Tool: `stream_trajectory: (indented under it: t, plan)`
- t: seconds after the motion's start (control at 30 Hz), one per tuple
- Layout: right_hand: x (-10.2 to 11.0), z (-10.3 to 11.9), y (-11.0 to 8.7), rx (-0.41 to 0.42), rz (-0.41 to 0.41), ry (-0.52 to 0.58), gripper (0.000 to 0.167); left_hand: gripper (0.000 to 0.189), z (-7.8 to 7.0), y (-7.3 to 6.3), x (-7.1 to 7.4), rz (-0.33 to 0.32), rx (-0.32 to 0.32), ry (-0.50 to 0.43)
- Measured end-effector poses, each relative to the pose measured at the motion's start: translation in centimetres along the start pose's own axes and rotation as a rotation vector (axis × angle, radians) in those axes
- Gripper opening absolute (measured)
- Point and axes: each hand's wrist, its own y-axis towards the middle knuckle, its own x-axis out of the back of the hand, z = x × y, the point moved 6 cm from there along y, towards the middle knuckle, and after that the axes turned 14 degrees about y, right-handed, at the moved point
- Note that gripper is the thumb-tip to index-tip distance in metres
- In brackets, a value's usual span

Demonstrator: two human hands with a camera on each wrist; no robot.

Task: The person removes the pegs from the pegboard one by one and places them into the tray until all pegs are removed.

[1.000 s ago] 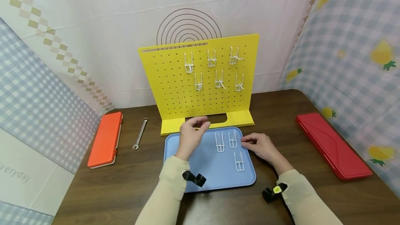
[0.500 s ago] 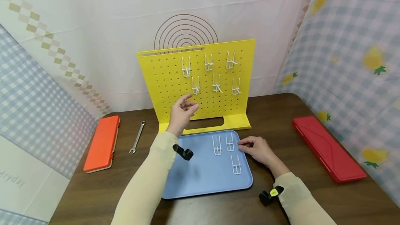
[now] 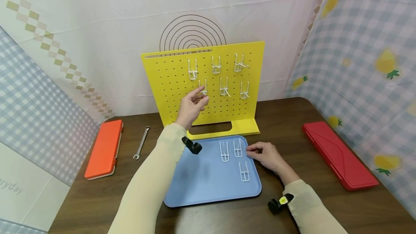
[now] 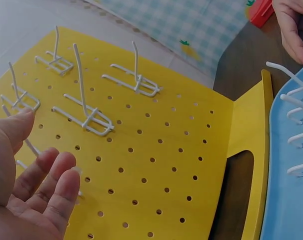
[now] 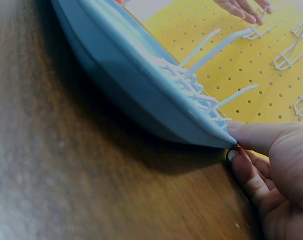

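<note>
My left hand (image 3: 190, 110) is raised before the yellow pegboard (image 3: 175, 93), at the lower-left white wire hook (image 4: 31, 147). In the left wrist view its thumb and fingers stand apart on either side of that hook, which they partly hide; no grip on it shows. Several more white hooks, such as the lower-middle hook (image 3: 224, 89), hang on the board. My right hand (image 3: 267, 155) pinches the right rim of the blue tray (image 3: 208, 190) between thumb and fingers. On the tray lie three loose hooks, including the front hook (image 3: 244, 172).
An orange case (image 3: 104, 149) and a metal wrench (image 3: 141, 143) lie on the brown table (image 3: 130, 187) at the left. A red case (image 3: 339, 154) lies at the right. Cloth curtains (image 3: 130, 39) stand behind and at both sides.
My left hand has risen from above the tray to the lower-left hook on the pegboard. My right hand stays at the tray's rim. The head view has shifted slightly.
</note>
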Motion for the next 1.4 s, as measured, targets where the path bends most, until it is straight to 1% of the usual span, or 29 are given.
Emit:
stream_trajectory:
  t: [0.17,0.4,0.7,0.87,1.03,1.17,1.4]
  plan:
    - [0.1,0.1,0.2,0.001,-0.004,-0.007,0.021,0.045,-0.2,0.5,-0.3,-0.015,-0.02,0.015]
    - [0.2,0.3,0.1,-0.016,-0.01,-0.013,0.022,0.042,-0.7,0.6,-0.3,-0.02,-0.015,0.019]
    - [0.1,0.2,0.1,-0.03,-0.003,-0.012,0.021,0.039,-0.4,0.7,0.0,-0.054,-0.009,0.048]
    - [0.1,0.2,-0.1,-0.031,0.001,-0.01,0.021,0.037,-0.1,0.7,0.2,-0.071,-0.005,0.036]
    - [0.0,0.3,-0.1,-0.036,0.001,-0.008,0.022,0.035,0.0,0.6,0.5,-0.088,-0.021,0.021]
    - [0.0,0.4,-0.2,-0.043,-0.002,-0.01,0.021,0.036,-0.3,0.5,0.7,-0.087,-0.034,0.036]
    - [0.0,0.4,-0.3,-0.054,-0.001,-0.016,0.021,0.034,-0.8,0.1,1.3,-0.065,-0.042,0.077]
